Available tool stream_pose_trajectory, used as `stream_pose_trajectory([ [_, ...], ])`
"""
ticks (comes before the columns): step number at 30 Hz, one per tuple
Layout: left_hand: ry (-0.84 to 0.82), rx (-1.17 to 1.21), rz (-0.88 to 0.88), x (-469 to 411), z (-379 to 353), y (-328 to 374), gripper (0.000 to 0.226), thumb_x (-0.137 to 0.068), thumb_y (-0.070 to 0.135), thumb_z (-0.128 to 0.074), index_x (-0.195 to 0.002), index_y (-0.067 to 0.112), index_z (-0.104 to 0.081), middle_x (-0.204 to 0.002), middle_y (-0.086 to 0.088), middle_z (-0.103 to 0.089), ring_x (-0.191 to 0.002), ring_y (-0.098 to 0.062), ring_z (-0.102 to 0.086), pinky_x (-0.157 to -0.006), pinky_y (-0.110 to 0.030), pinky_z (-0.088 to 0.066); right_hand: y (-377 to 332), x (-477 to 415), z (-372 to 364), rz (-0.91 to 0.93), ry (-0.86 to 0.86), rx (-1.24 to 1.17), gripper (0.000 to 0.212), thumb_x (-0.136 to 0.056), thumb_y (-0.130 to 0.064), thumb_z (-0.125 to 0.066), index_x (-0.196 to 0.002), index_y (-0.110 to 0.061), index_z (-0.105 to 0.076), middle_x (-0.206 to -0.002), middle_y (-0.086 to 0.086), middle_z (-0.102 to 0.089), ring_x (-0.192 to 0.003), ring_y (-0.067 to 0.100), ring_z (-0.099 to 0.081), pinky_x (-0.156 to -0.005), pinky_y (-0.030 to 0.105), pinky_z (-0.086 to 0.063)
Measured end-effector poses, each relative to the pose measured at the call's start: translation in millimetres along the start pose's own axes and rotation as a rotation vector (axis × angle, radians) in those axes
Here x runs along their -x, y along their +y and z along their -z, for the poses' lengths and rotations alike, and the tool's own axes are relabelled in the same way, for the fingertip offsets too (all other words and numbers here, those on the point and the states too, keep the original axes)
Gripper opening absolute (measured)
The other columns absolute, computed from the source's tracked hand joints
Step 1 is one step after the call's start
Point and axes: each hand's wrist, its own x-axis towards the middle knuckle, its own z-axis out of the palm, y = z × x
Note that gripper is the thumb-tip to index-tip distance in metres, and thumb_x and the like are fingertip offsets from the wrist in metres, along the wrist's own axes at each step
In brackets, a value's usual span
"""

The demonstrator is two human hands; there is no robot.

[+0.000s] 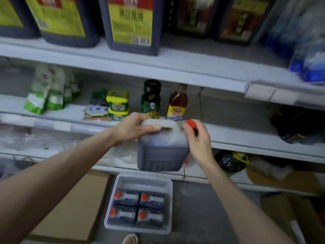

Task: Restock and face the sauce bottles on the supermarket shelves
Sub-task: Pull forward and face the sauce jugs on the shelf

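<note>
I hold a dark sauce jug [162,155] in the air in front of the shelves. My left hand [135,127] grips its white handle from the left. My right hand [197,138] pinches the neck just under the red cap [190,124]. On the floor below, a clear plastic crate [140,178] holds several more red-capped jugs [138,207]. Large dark jugs with yellow labels [131,25] stand on the top shelf.
The middle shelf [237,136] carries two tall bottles [176,104], green tubs [117,104], green packets [47,92] and a dark item at the right. Cardboard boxes [73,205] lie on the floor left and right of the crate. My foot shows at the bottom.
</note>
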Motion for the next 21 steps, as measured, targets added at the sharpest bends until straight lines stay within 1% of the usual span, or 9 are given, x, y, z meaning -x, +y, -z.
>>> stream_pose_trajectory([
  [3,0.075,-0.052,-0.062,15.8,54.0,80.7,0.04,-0.084,0.035,-0.069,-0.074,-0.002,-0.058,-0.064,0.0,-0.046,-0.059,-0.008,-0.04,-0.052,-0.025,-0.028,-90.5,-14.0,19.8,0.082,0.02,-0.076,0.011,-0.098,-0.02,-0.053,-0.089,-0.024,-0.057,-0.086,-0.002,-0.06,-0.074,-0.007,-0.052,-0.072,0.008,-0.038],
  [6,0.148,-0.105,-0.159,34.6,97.5,156.1,0.035,-0.087,0.03,-0.068,-0.06,0.016,-0.05,-0.053,0.012,-0.042,-0.049,-0.001,-0.038,-0.048,-0.019,-0.029,-172.2,-23.9,39.9,0.169,0.043,-0.126,0.013,-0.099,-0.02,-0.05,-0.089,-0.016,-0.056,-0.08,-0.008,-0.059,-0.069,-0.01,-0.051,-0.068,0.006,-0.038],
  [9,0.238,-0.106,-0.233,49.7,134.4,216.7,0.035,-0.085,0.039,-0.069,-0.064,0.015,-0.055,-0.057,0.011,-0.047,-0.055,-0.004,-0.04,-0.053,-0.024,-0.032,-244.2,-32.5,59.8,0.3,0.066,-0.146,0.016,-0.099,-0.023,-0.049,-0.087,-0.016,-0.057,-0.08,-0.008,-0.059,-0.069,-0.009,-0.051,-0.067,0.006,-0.038],
  [12,0.342,-0.05,-0.316,64.5,163.5,271.7,0.034,-0.089,0.033,-0.066,-0.063,0.018,-0.05,-0.045,0.016,-0.045,-0.044,0.002,-0.038,-0.044,-0.015,-0.029,-306.7,-43.9,77.5,0.406,0.106,-0.158,0.019,-0.097,-0.033,-0.052,-0.086,-0.02,-0.06,-0.079,-0.007,-0.06,-0.069,-0.006,-0.051,-0.065,0.009,-0.039],
  [13,0.378,-0.04,-0.352,68.4,171.2,288.1,0.035,-0.09,0.032,-0.065,-0.063,0.019,-0.048,-0.045,0.017,-0.044,-0.044,0.002,-0.038,-0.045,-0.014,-0.029,-326.4,-48.4,82.1,0.434,0.127,-0.17,0.02,-0.096,-0.034,-0.053,-0.085,-0.021,-0.062,-0.078,-0.006,-0.061,-0.068,-0.005,-0.052,-0.064,0.009,-0.039],
  [15,0.448,-0.023,-0.425,77.1,185.2,319.9,0.033,-0.089,0.035,-0.066,-0.064,0.019,-0.051,-0.052,0.015,-0.046,-0.051,0.002,-0.039,-0.05,-0.019,-0.03,-363.9,-55.9,91.2,0.486,0.171,-0.216,0.024,-0.095,-0.033,-0.055,-0.082,-0.015,-0.064,-0.076,-0.004,-0.062,-0.065,-0.005,-0.052,-0.062,0.009,-0.039],
  [17,0.492,-0.032,-0.461,84.1,201.1,346.4,0.028,-0.089,0.034,-0.064,-0.068,0.017,-0.058,-0.056,0.015,-0.05,-0.054,0.003,-0.041,-0.053,-0.019,-0.033,-397.7,-60.0,99.2,0.54,0.195,-0.249,0.027,-0.095,-0.032,-0.057,-0.08,-0.01,-0.064,-0.071,-0.002,-0.06,-0.06,-0.002,-0.049,-0.06,0.011,-0.038],
  [19,0.538,-0.064,-0.462,91.1,216.1,368.8,0.027,-0.089,0.037,-0.063,-0.077,0.012,-0.066,-0.066,0.01,-0.056,-0.06,-0.002,-0.046,-0.057,-0.021,-0.036,-426.5,-61.8,105.9,0.6,0.203,-0.251,0.028,-0.094,-0.032,-0.058,-0.076,-0.011,-0.063,-0.068,-0.002,-0.058,-0.061,0.004,-0.048,-0.058,0.013,-0.037],
  [21,0.565,-0.092,-0.495,97.8,230.0,388.8,0.033,-0.088,0.041,-0.063,-0.08,0.009,-0.067,-0.071,0.002,-0.056,-0.066,-0.01,-0.046,-0.06,-0.027,-0.034,-451.7,-63.8,111.8,0.648,0.229,-0.252,0.027,-0.093,-0.033,-0.059,-0.072,-0.016,-0.062,-0.067,-0.004,-0.057,-0.062,0.005,-0.048,-0.059,0.013,-0.037],
])
